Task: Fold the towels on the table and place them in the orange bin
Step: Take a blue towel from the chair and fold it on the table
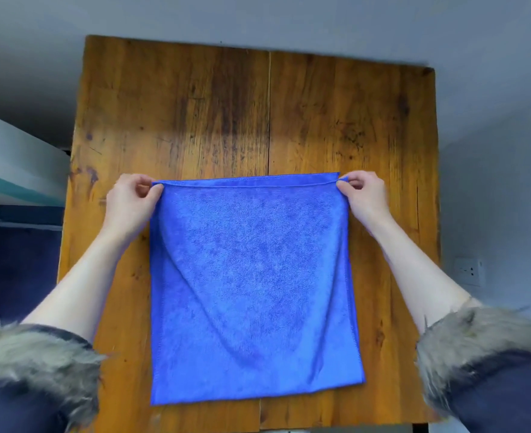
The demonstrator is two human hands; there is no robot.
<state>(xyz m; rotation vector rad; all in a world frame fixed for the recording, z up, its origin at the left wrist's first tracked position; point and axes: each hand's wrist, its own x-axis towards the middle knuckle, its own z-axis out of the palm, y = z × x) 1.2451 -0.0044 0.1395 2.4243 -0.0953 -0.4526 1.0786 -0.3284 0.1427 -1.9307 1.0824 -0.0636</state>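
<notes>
Between both hands (131,201) (365,195): towel (251,276), corners pinched.

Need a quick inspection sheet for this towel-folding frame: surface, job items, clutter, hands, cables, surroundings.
Surface: wooden table, worn and stained, with a seam running down the middle.
Job's things: one blue towel lying flat, two layers showing at the far edge; orange bin not in view.
Clutter: nothing seen.
Hands: left hand pinches the towel's far left corner; right hand pinches its far right corner.
Cables: nothing seen.
Surroundings: grey wall behind the table; wall socket at the right; fur-trimmed dark sleeves pushed up both forearms.
</notes>
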